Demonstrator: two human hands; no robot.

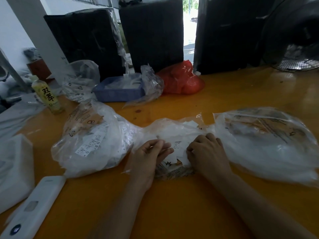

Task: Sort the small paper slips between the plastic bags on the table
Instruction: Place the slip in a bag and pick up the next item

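Observation:
A heap of small white paper slips [177,135] lies on a flat clear bag in the middle of the orange table [172,204]. A full clear bag of printed slips [93,140] sits to its left, and another clear bag [269,144] lies to its right. My left hand [151,152] is at the heap's near left edge, palm turned inward, fingers loosely bent around a few slips. My right hand [207,150] rests palm down on the heap's right side, fingers curled into the slips.
A blue tray [119,94] with slips, crumpled clear bags and a red bag [183,80] stand behind. A drink bottle [48,95] is at far left, white boxes [15,168] and a white device [34,209] at near left. Black wrapped bundles and a fan [300,54] line the back.

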